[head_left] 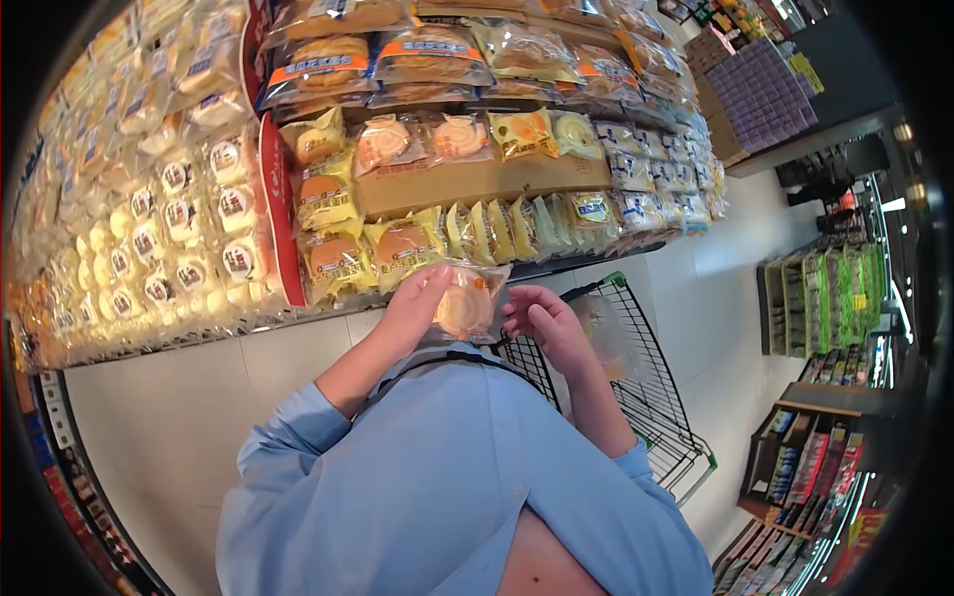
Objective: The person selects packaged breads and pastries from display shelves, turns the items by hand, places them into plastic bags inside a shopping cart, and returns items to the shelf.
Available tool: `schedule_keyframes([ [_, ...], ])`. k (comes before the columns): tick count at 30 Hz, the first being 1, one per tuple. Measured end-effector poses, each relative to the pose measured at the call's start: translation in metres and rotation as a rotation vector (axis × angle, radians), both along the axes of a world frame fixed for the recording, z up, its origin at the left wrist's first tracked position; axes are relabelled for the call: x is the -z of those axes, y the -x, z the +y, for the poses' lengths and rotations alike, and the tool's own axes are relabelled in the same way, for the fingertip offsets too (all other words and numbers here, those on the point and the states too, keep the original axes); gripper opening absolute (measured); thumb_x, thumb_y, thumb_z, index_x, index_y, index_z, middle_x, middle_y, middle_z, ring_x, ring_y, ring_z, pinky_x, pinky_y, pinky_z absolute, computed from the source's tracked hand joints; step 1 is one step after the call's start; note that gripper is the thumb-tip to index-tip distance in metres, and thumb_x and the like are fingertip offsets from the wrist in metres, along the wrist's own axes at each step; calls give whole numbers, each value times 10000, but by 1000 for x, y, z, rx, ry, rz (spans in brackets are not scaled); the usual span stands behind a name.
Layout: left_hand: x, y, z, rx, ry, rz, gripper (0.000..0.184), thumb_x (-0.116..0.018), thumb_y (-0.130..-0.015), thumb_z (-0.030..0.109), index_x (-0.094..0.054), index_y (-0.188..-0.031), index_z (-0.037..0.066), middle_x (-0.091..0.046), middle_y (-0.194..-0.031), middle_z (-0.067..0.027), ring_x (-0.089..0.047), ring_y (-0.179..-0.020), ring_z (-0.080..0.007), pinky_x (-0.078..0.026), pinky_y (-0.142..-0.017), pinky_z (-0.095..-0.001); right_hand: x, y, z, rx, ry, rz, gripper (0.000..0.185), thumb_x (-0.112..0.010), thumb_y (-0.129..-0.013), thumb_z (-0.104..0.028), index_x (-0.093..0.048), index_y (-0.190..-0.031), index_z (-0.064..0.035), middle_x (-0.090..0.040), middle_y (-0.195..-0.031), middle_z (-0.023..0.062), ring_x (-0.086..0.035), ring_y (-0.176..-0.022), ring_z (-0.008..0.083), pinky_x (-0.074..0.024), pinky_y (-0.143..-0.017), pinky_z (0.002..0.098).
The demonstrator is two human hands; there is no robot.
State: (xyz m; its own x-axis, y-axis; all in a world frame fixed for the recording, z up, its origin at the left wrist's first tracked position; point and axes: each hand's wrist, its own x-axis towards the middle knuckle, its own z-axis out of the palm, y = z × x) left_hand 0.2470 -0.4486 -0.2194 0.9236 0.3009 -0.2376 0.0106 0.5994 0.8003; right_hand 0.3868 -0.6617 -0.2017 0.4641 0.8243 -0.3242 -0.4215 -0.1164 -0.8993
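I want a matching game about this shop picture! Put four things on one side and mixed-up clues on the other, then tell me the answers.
Things
1. Left hand
2. Right hand
3. Shirt
4. Shopping cart

Clues
A. Black wire with green corners
B. Half curled, holding nothing
C. Light blue, with rolled-up sleeves
D. Holding a wrapped bun

Right pairs
1-D, 2-B, 3-C, 4-A
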Motion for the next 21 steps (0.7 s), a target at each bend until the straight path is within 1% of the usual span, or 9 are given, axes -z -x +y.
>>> schedule_keyframes([
  [4,-4,8,3,90,-14,-5,499,-498,-1044,462,-647,-1132,-6,-694,-993,-48,-662,-894,-121,-541,-790,-272,-6,17,13,-45,-54,61,364,-524,-1028,-194,-503,-1358,-42,-632,-1130,45,-631,-959,121,-520,-838,277],
  [5,-1,9,2,68,-98,3,525,-524,-1025,492,-647,-1116,-10,-694,-934,-44,-667,-834,-115,-556,-728,-268,-7,22,17,-52,-78,61,382,-529,-1025,-205,-488,-1368,-40,-627,-1129,36,-624,-948,109,-514,-829,267],
  [9,-2,13,9,179,-166,141,498,-567,-1008,478,-660,-1104,-2,-703,-936,-56,-669,-823,-115,-559,-724,-269,-5,29,34,-3,0,-7,380,-553,-1021,-227,-506,-1356,-55,-621,-1108,-1,-578,-878,54,-487,-772,230],
  [12,-13,15,12,252,-208,198,415,-623,-997,393,-655,-1131,2,-696,-955,-45,-655,-849,-104,-557,-760,-270,-9,35,39,44,84,-60,336,-544,-1025,-213,-540,-1320,-53,-627,-1095,-2,-585,-877,54,-487,-758,222],
  [15,-8,15,11,299,-280,92,386,-648,-985,301,-612,-1222,-1,-684,-1070,-59,-659,-932,-121,-558,-801,-285,-7,37,34,116,48,27,282,-551,-1020,-192,-566,-1263,-50,-639,-1103,23,-624,-939,92,-528,-797,265],
  [17,-10,16,7,200,-81,-37,416,-673,-966,226,-563,-1297,0,-682,-1062,-69,-666,-920,-116,-573,-770,-276,-9,40,34,176,-18,100,278,-561,-1014,-185,-559,-1254,-43,-641,-1109,39,-638,-968,112,-547,-821,290],
  [18,-11,15,7,200,-81,-37,416,-673,-966,226,-563,-1297,0,-682,-1062,-69,-666,-920,-116,-573,-770,-276,-15,45,35,242,-80,151,275,-571,-1007,-172,-543,-1244,-35,-640,-1120,58,-645,-986,133,-558,-844,315],
  [20,-11,14,6,100,27,-83,456,-654,-977,167,-501,-1373,1,-664,-1138,-69,-636,-1024,-127,-536,-903,-305,-17,47,34,309,-141,204,273,-581,-1000,-160,-528,-1234,-27,-639,-1130,77,-652,-1005,154,-568,-866,340],
  [21,-9,14,7,103,28,-79,456,-654,-977,167,-501,-1373,1,-664,-1138,-69,-636,-1024,-127,-536,-903,-305,-15,47,31,269,-129,203,280,-584,-997,-150,-511,-1235,-21,-634,-1138,89,-653,-1007,163,-571,-870,345],
])
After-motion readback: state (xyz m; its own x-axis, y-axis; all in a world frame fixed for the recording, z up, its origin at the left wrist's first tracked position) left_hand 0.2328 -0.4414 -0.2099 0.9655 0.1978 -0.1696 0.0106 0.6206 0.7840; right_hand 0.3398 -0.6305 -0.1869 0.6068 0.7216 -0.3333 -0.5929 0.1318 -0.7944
